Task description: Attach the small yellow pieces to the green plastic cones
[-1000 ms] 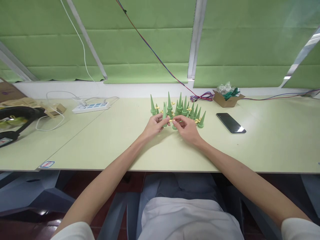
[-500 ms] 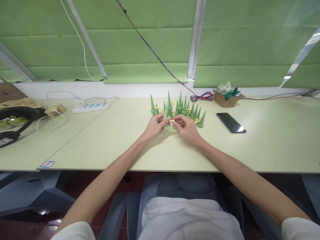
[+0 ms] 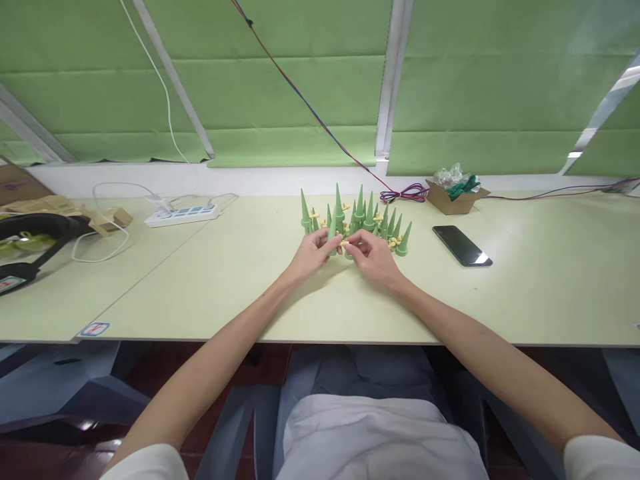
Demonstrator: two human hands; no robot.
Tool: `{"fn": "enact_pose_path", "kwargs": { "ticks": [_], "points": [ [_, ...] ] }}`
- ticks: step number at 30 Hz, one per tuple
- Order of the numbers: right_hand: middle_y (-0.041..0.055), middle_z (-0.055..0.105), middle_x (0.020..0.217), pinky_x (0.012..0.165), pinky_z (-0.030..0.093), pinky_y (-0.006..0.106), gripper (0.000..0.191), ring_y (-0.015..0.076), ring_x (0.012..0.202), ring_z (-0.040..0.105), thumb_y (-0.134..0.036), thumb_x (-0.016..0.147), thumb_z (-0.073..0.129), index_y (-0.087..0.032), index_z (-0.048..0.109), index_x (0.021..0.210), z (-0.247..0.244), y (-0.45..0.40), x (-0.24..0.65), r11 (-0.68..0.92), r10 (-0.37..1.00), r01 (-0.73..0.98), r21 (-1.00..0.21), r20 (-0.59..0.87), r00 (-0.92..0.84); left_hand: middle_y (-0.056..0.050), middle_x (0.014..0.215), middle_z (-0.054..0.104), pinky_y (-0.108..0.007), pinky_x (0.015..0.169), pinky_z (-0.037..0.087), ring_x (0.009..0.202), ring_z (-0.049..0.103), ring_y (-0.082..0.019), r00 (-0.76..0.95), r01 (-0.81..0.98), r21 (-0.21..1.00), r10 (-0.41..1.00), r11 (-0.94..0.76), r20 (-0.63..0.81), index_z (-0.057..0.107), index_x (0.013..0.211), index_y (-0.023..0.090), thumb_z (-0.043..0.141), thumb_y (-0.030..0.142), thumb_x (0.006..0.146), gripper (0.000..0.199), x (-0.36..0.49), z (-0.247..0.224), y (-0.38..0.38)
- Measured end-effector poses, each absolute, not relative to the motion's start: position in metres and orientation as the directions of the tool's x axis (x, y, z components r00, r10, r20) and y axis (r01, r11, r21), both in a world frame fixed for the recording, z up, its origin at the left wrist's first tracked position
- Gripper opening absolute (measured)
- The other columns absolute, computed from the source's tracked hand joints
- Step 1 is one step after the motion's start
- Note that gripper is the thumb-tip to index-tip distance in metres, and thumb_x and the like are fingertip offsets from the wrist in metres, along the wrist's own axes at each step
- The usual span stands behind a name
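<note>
Pinched between the thumb and fingers of my left hand (image 3: 311, 255) is a green cone-shaped watering spike (image 3: 333, 229), its point upward. My right hand (image 3: 374, 259) grips a small yellow valve piece (image 3: 345, 243) at the side of that spike, with the thumb and fingertips closed on it. Whether the valve is fixed to the spike cannot be made out, as fingers hide the join. Just behind both hands, several more green spikes (image 3: 360, 205) stand point up on the table, many with yellow valves. My hands partly cover the front ones.
A black phone (image 3: 463, 245) lies to the right on the pale table (image 3: 200, 287). Behind it are a small cardboard box (image 3: 453, 201) with plastic wrap and a bundled cable (image 3: 404, 194). At left are a white power strip (image 3: 184, 214) and a black pan (image 3: 47, 233).
The held spike has tipped very slightly to the right. Both hands keep their grips and stay almost in place.
</note>
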State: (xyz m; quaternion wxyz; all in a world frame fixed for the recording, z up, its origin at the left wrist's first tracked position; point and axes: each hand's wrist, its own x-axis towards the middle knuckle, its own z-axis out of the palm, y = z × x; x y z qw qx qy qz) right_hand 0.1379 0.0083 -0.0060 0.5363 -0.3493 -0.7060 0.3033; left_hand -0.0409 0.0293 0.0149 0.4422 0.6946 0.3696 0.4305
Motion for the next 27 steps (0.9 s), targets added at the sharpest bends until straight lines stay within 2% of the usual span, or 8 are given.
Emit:
{"fn": "enact_pose_path", "kwargs": {
  "ticks": [5, 11, 16, 27],
  "points": [
    [0.0016, 0.065, 0.075, 0.055, 0.038, 0.026, 0.03, 0.0132, 0.06, 0.054, -0.049, 0.093, 0.059, -0.02, 0.058, 0.085, -0.0064, 0.0089, 0.1391, 0.563, 0.825, 0.187, -0.805, 0.534, -0.185, 0.0, 0.073, 0.06, -0.022, 0.045, 0.027, 0.051, 0.037, -0.006, 0.356, 0.145, 0.923, 0.889, -0.355, 0.287, 0.059, 0.085, 0.016, 0.067, 0.052, 0.086, 0.037, -0.0409, 0.0146, 0.0289],
    [-0.0024, 0.052, 0.062, 0.052, 0.031, 0.027, 0.03, 0.0117, 0.053, 0.042, -0.046, 0.095, 0.056, -0.02, 0.056, 0.08, -0.0053, 0.0085, 0.1399, 0.549, 0.835, 0.229, -0.804, 0.52, -0.179, -0.001, 0.074, 0.062, -0.022, 0.045, 0.029, 0.05, 0.038, -0.006, 0.364, 0.176, 0.905, 0.879, -0.388, 0.307, 0.062, 0.086, 0.015, 0.064, 0.056, 0.087, 0.041, -0.0408, 0.0151, 0.0275],
    [-0.0029, 0.044, 0.06, 0.053, 0.027, 0.028, 0.038, 0.0113, 0.054, 0.035, -0.048, 0.097, 0.052, -0.019, 0.056, 0.073, -0.0029, 0.007, 0.1391, 0.561, 0.828, 0.291, -0.775, 0.536, -0.167, -0.002, 0.075, 0.062, -0.022, 0.046, 0.03, 0.052, 0.039, -0.006, 0.384, 0.165, 0.898, 0.865, -0.407, 0.321, 0.062, 0.087, 0.015, 0.063, 0.054, 0.089, 0.039, -0.0405, 0.0145, 0.0269],
    [-0.0014, 0.044, 0.054, 0.056, 0.032, 0.028, 0.059, 0.0121, 0.052, 0.041, -0.062, 0.099, 0.038, -0.02, 0.045, 0.058, -0.0061, 0.009, 0.1342, 0.516, 0.853, 0.346, -0.784, 0.509, -0.12, -0.003, 0.075, 0.062, -0.021, 0.046, 0.031, 0.055, 0.045, -0.007, 0.4, 0.18, 0.896, 0.863, -0.406, 0.31, 0.058, 0.085, 0.015, 0.064, 0.054, 0.088, 0.04, -0.0368, 0.0157, 0.0235]
  ]
}}
